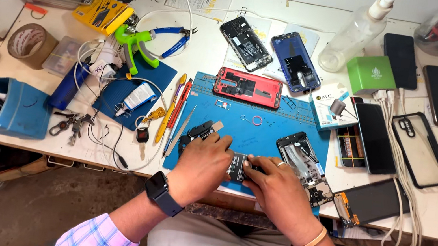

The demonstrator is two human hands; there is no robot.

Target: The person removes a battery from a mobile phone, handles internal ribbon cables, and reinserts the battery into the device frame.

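Three opened phone bodies lie at the blue mat's (264, 126) far edge: black (246, 43), blue (296, 62), red (247, 87). One small black rectangular phone part (238, 167) sits pinched between left hand (202, 166) and right hand (277, 189), both clamped on it, at the mat's near edge

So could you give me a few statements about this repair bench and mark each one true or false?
1. Both hands, the left hand and the right hand, are on a small dark phone part at the front of the blue mat. True.
2. A red phone frame lies at the back of the mat. True.
3. The roll of brown tape sits on the right end of the table. False: it is on the left end.
4. The green box stands beside a clear spray bottle. True.
5. The left wrist is bare. False: it wears a dark watch.
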